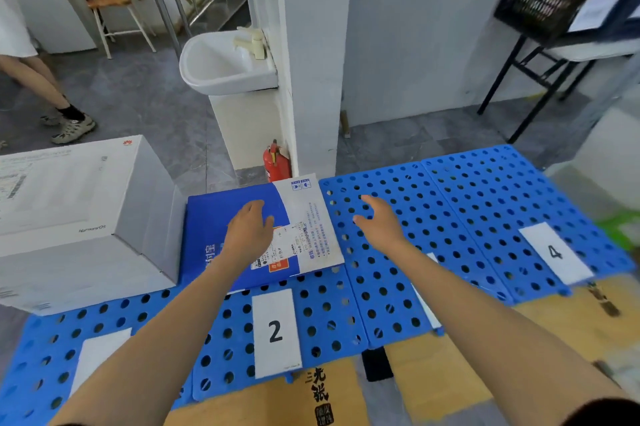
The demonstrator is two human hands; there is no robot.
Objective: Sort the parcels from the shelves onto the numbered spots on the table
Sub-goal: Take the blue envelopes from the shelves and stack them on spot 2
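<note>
Where the blue perforated mats (pixel 450 204) cover the table (pixel 446 380), I have both arms stretched out over them. Biggest on the mats is a white box (pixel 79 211), standing at the far left behind a white card (pixel 100 353) whose number I cannot read. Just beside the box's right side lies a flat blue-and-white envelope (pixel 211 218), on the far part of the mat behind the card marked 2 (pixel 276 332). The envelope's white right end reaches across the seam onto the next mat.

My left hand (pixel 249 231) lies palm down on the envelope, about where blue meets white. Its fingers (pixel 254 209) are straight and point away from me, and the thumb is out to the right over the printed label. The hand curls round nothing; the envelope is under the fingers, not between them.

My right hand (pixel 379 221) is over the next mat, just right of the envelope and apart from it. Its fingers are loosely spread and hold nothing; I cannot tell whether it touches the mat. My right forearm hides most of a third card (pixel 427 311). The card marked 4 (pixel 554 252) lies on the rightmost mat, well apart from both hands.
</note>
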